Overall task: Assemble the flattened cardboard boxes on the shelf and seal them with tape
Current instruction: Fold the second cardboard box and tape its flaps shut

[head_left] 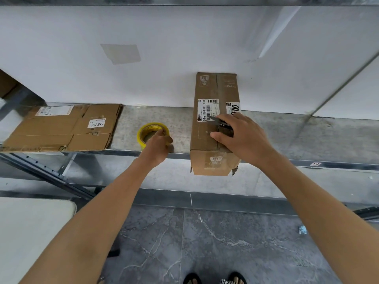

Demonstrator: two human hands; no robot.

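Now your left hand (159,145) grips the tape roll (148,130) on the shelf (131,124), while your right hand (243,137) holds scissors (220,122) on the box (213,93).

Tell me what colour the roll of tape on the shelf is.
Yellow; the head view shows the tape roll, gripped by the left hand.

A single wide-angle view rides on the person's head, facing forward and down. The shelf (131,124) crosses mid-frame within arm's reach. The white wall (184,27) fills twelve o'clock, and the floor (225,242) lies at six o'clock, directly below.
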